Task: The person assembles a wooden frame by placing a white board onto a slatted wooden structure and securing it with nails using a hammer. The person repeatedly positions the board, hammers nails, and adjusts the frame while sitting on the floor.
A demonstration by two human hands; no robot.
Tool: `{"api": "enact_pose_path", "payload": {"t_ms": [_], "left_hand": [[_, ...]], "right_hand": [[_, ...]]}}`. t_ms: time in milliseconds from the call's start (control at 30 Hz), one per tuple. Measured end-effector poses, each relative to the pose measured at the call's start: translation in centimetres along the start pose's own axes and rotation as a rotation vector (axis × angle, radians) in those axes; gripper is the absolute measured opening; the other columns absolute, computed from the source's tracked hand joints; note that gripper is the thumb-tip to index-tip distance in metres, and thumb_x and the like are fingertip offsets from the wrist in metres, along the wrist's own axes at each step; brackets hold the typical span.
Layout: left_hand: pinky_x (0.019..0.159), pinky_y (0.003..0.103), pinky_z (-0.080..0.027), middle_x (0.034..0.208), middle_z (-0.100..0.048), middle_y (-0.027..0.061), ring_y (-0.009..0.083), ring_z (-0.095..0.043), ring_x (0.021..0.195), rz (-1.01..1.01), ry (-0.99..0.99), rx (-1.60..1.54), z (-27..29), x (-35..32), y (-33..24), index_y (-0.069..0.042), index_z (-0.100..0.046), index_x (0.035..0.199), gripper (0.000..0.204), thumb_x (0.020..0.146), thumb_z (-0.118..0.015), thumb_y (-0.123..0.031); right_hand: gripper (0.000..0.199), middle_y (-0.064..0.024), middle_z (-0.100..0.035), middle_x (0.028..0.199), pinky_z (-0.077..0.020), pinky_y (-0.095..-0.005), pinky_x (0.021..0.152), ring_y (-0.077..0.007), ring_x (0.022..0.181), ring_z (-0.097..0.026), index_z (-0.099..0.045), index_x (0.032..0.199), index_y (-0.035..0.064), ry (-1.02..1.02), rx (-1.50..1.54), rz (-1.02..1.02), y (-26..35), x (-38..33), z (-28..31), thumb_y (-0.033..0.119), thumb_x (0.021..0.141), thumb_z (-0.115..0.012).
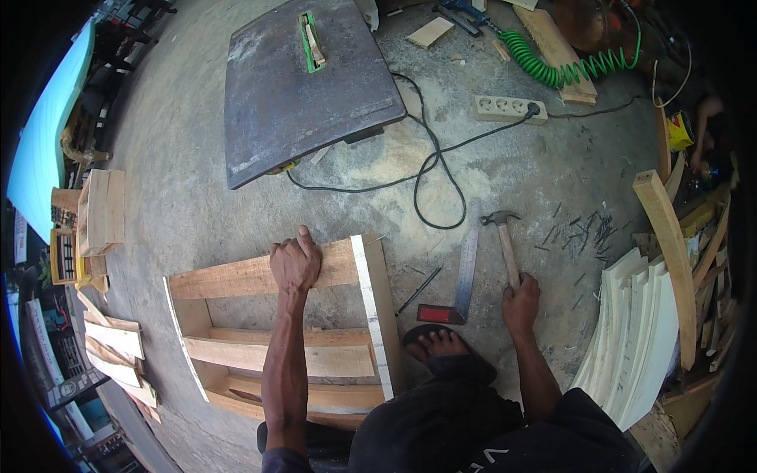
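Note:
A slatted wooden frame (280, 359) lies on the concrete floor in front of me, made of several crosspieces between two side boards. My left hand (296, 260) is closed over its far crosspiece (221, 277), thumb pointing up. At the far end of the right side board (375, 292), a thin nail (383, 236) seems to stick out. To the right, my right hand (521, 303) is wrapped round the lower handle of a claw hammer (509, 251), its head pointing away from me. Loose nails (587, 232) are scattered right of the hammer. A try square (467, 272) and a dark pencil-like stick (419, 290) lie between frame and hammer.
A table saw (307, 102) stands beyond the frame; its black cord (438, 158) loops to a power strip (509, 109). A green coiled air hose (544, 72) lies at the far right. Stacked pale boards (637, 339) stand at right, wood scraps (114, 347) at left.

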State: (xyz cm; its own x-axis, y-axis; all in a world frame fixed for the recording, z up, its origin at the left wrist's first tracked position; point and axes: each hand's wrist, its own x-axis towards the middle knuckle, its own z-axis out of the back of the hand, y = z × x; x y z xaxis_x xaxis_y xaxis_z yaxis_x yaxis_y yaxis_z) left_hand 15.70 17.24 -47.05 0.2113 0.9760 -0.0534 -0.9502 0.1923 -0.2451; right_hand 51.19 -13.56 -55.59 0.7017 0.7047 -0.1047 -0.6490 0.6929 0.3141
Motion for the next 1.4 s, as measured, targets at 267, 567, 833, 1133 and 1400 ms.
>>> {"api": "enact_pose_path", "payload": {"t_ms": [267, 567, 833, 1133, 1400], "left_hand": [[0.094, 0.048, -0.048, 0.073, -0.069, 0.0284, 0.0436, -0.068, 0.073, 0.007, -0.003, 0.010, 0.2, -0.1, 0.0, 0.004, -0.072, 0.072, 0.068, 0.110, -0.033, -0.037], [0.092, 0.049, -0.048, 0.073, -0.069, 0.0302, 0.0448, -0.067, 0.072, 0.017, -0.024, 0.026, -0.2, 0.3, 0.3, 0.006, -0.072, 0.071, 0.070, 0.109, -0.033, -0.038], [0.096, 0.048, -0.048, 0.073, -0.069, 0.0316, 0.0460, -0.067, 0.072, 0.074, -0.037, 0.021, -0.2, 1.2, 0.5, 0.008, -0.072, 0.070, 0.074, 0.109, -0.032, -0.041], [0.100, 0.049, -0.047, 0.070, -0.067, 0.0317, 0.0482, -0.067, 0.070, 0.122, -0.005, 0.004, 0.7, 1.3, 0.2, 0.009, -0.071, 0.068, 0.083, 0.110, -0.026, -0.046], [0.100, 0.050, -0.048, 0.068, -0.067, 0.0312, 0.0476, -0.067, 0.070, 0.169, 0.016, -0.007, 1.9, 1.2, 0.2, 0.008, -0.072, 0.067, 0.083, 0.110, -0.027, -0.047]], "right_hand": [[0.039, -0.0069, -0.055, 0.078, -0.0445, -0.0332, 0.040, -0.0141, 0.046, -0.049, -0.041, 0.136, 0.0108, 0.799, 1.164, -0.389, 10.0, 0.0, 9.1, 0.023, 0.104, -0.060], [0.039, -0.0014, -0.046, 0.065, -0.0452, -0.0307, 0.037, -0.0130, 0.038, -0.046, -0.043, 0.109, 0.0073, 1.025, 1.072, -0.228, 16.2, -2.5, 9.1, 0.047, 0.111, -0.043], [0.041, -0.0010, -0.049, 0.067, -0.0443, -0.0316, 0.038, -0.0130, 0.040, -0.046, -0.046, 0.115, 0.0089, 0.850, 1.417, -0.383, 15.4, -1.7, 6.0, 0.049, 0.110, -0.044], [0.031, -0.0010, -0.047, 0.064, -0.0430, -0.0328, 0.037, -0.0133, 0.038, -0.043, -0.047, 0.116, 0.0102, 0.328, 1.731, -0.632, 19.4, -1.4, 7.0, 0.041, 0.110, -0.048], [0.033, -0.0023, -0.049, 0.068, -0.0458, -0.0319, 0.038, -0.0135, 0.040, -0.045, -0.047, 0.117, 0.0080, 0.204, 1.941, -0.726, 19.0, 0.6, 6.8, 0.040, 0.111, -0.047]]}}
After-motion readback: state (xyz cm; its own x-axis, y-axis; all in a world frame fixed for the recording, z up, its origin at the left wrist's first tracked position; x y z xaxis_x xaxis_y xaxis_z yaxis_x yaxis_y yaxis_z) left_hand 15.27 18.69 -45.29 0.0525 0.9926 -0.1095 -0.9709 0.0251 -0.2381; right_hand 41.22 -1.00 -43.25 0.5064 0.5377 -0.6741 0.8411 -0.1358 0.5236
